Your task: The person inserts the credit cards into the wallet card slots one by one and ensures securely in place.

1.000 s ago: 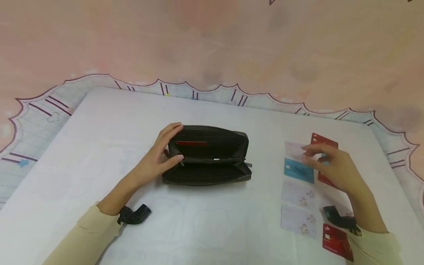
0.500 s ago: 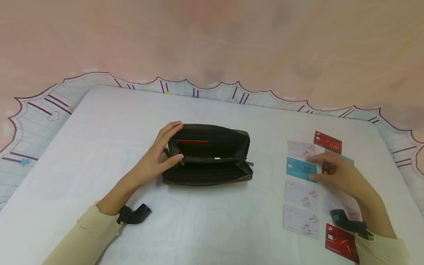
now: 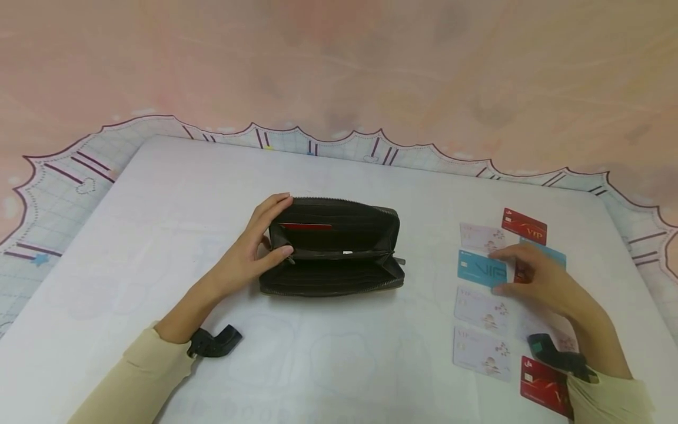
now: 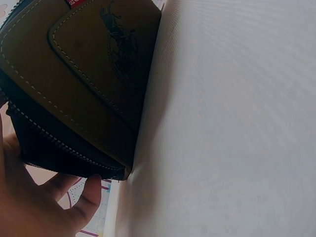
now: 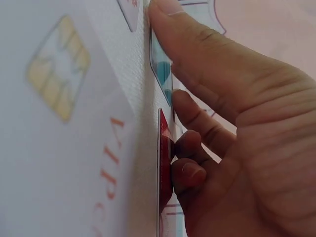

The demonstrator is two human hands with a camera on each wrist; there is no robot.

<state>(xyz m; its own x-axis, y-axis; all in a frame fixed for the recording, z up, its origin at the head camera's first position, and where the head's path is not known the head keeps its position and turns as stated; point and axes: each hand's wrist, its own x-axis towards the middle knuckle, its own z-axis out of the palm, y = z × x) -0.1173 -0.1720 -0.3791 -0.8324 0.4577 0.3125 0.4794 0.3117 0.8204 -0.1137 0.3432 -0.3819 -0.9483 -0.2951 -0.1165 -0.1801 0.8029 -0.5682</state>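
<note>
While the left hand (image 3: 246, 259) grips the left end of the wallet (image 3: 331, 289), thumb on the near side and fingers over the far edge, the right hand (image 3: 545, 280) pinches a blue card (image 3: 479, 268) by its long edges near their right-hand ends. That hold looks thin: since the card is flat and smooth and only the fingertips bear on it, uneven pressure could let it twist or slip as it lifts. In the right wrist view the curled lower fingers seem to touch a red card (image 5: 165, 158), so a sideways pull might drag that one along. Pale cards lie just beside the blue one, above (image 3: 482, 237) and below (image 3: 481, 309), where a low thumb could nudge them askew. The wallet gapes on the table (image 3: 371, 359), left of the cards; were the left hand to ease off, its mouth might narrow, and the red edge (image 3: 306, 226) in its back pocket could snag something pushed in there.
</note>
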